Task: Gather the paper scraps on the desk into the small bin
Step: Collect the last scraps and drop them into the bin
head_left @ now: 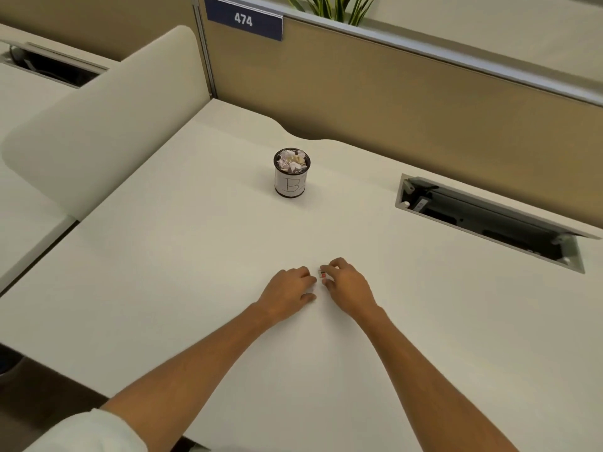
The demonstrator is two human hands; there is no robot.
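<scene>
The small bin (291, 185) is a dark round cup with a white label marked "B", standing upright toward the back middle of the white desk (163, 272). Crumpled paper scraps (291, 159) fill it to the rim. Both hands rest on the desk well in front of the bin. My right hand (347, 285) pinches a tiny white scrap with a red mark (321, 274) between its fingertips. My left hand (287, 293) lies just left of it, fingers curled down on the desk, and I cannot see anything in it.
An open cable tray hatch (489, 220) is sunk into the desk at the right. A tan partition (391, 99) with a "474" sign (244, 19) runs along the back. A cream divider panel (104, 119) stands at the left. A plant (332, 6) shows behind the partition.
</scene>
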